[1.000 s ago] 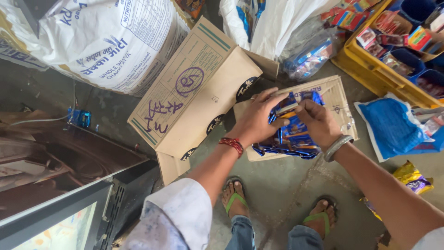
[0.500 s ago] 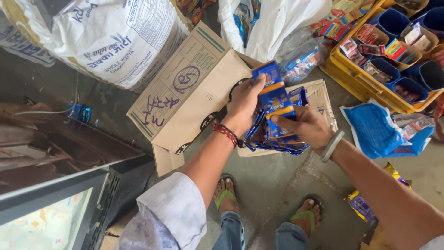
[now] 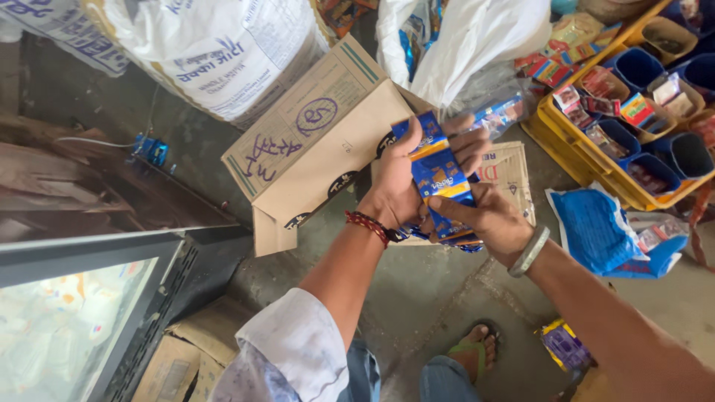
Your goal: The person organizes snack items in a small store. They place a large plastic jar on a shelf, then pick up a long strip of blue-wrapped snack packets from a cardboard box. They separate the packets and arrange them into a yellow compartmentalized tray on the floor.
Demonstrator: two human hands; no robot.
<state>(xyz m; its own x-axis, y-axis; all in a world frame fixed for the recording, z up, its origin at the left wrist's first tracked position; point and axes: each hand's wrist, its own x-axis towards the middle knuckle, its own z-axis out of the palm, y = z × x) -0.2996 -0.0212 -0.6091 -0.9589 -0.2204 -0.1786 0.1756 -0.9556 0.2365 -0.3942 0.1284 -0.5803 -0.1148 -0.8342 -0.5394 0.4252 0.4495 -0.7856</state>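
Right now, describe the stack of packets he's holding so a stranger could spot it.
Start at the flattened cardboard box at the centre. At its right edge, the left hand and right hand grip the blue packets. Unlike the loose red sachets in the yellow crate, they are blue with orange bands.

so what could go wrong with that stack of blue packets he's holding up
The blue packets are a loose stack pinched between the left hand and right hand; the lower ones could slip onto the dirty concrete floor. A hard squeeze might crush them. The flattened cardboard box lies right underfoot, perhaps a trip hazard.
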